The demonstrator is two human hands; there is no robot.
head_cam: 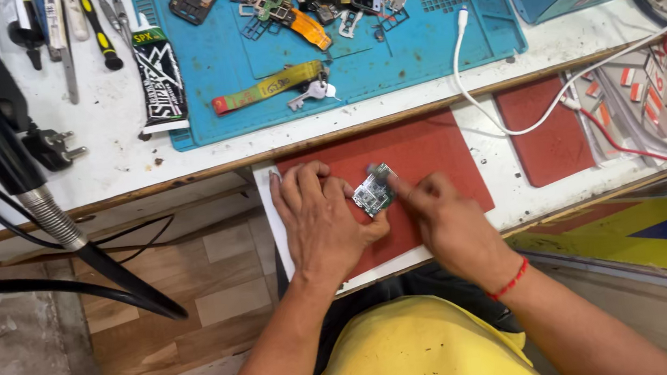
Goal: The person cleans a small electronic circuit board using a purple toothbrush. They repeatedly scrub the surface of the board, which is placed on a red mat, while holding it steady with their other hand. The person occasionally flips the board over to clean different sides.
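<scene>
**Green board on a red mat**

Green and small, the circuit board (374, 190) lay on the red mat (428, 154) at the bench's front edge. The left hand (320, 217) rested flat, fingers together, its thumb touching the board's near side. The right hand (442, 218) pressed a fingertip against the board's right edge, other fingers curled.
</scene>
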